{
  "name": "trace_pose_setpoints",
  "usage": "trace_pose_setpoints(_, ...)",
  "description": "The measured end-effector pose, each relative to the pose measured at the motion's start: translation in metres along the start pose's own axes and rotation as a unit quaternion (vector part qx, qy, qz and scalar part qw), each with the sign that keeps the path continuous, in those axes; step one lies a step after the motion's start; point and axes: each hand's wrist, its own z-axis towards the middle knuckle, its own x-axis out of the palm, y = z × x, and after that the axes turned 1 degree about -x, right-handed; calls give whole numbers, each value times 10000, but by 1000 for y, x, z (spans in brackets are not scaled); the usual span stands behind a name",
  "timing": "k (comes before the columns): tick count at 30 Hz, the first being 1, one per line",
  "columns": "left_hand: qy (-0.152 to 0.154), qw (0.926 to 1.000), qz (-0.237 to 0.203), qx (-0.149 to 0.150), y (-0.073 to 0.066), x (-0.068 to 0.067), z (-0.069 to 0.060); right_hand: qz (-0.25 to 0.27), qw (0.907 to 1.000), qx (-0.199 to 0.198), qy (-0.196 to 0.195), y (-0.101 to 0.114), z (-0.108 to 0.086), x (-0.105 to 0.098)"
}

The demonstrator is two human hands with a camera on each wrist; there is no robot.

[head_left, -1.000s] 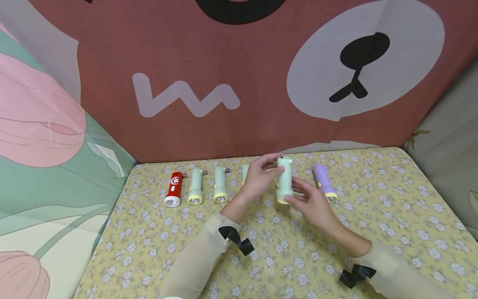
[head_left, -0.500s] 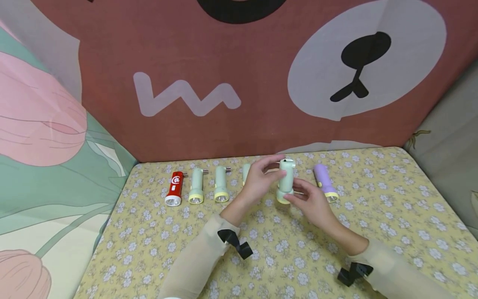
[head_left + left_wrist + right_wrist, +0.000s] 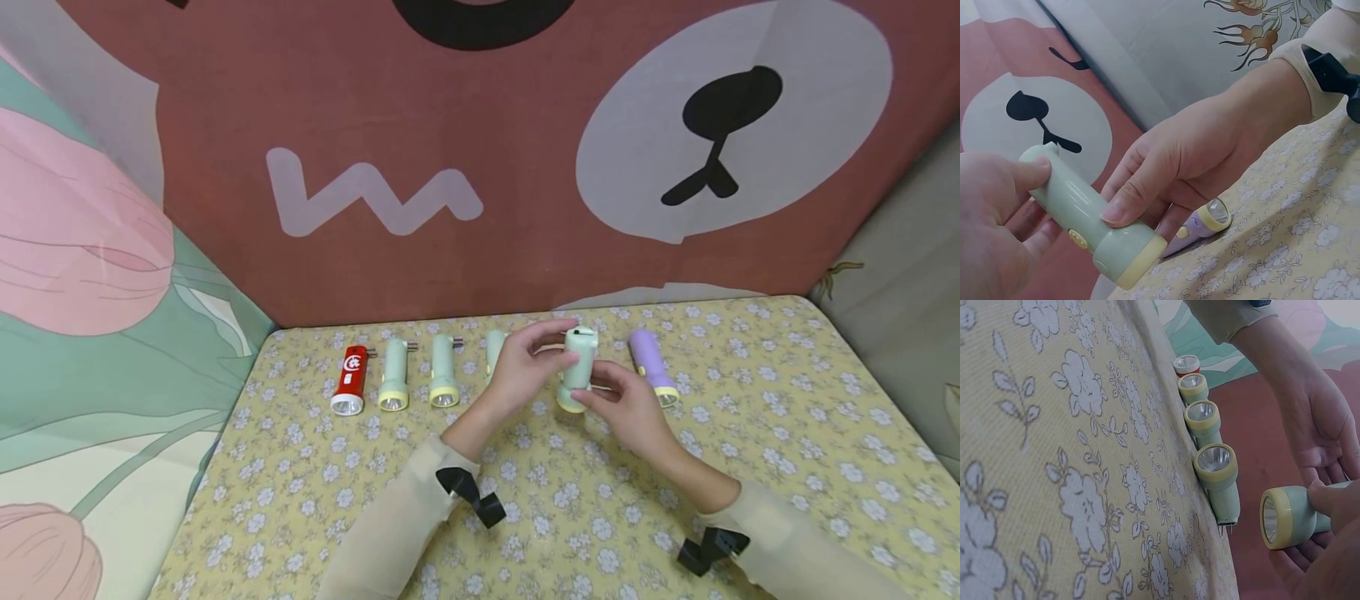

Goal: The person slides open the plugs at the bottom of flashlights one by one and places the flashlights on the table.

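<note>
At the far side of the table, a red fabric backdrop with an animal's muzzle rises behind the work. The table wears a yellow floral cover. Above it, the left hand and the right hand face one another with one held flashlight, pale green, between them. Both hands touch it, so neither is nearer: the left pinches the tail end between thumb and fingers, the right grips close behind the head. Each hand is parted only by the thickness of the barrel. The long axis runs steeply, tail end uppermost, lens end towards the table, and the flashlight seems lifted clear of the cover; its exact tilt cannot be told.

To the left lies a row, lenses towards the person: a red flashlight, a first green flashlight, a second green flashlight and a third green flashlight, the last partly hidden by the left hand. Just beyond the right hand, a purple flashlight lies aslant. No container shows.

Smallest details: a yellow switch on the held barrel, and metal prongs jutting sideways from the second green flashlight's far end.
</note>
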Motion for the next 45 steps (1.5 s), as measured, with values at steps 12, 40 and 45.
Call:
trace_pose_setpoints(12, -70, 10000, -20, -53, 4, -1, -2, -17, 10000, 47, 48, 0, 0, 0)
trace_pose_setpoints(40, 45, 9951, -1, -988, -19, 0, -6, 49, 9997, -242, 41, -1, -2, 3)
trace_pose_setpoints(45, 24, 9946, -39, -1042, -20, 1, -6, 93, 9996, -278, -7, 1, -2, 4)
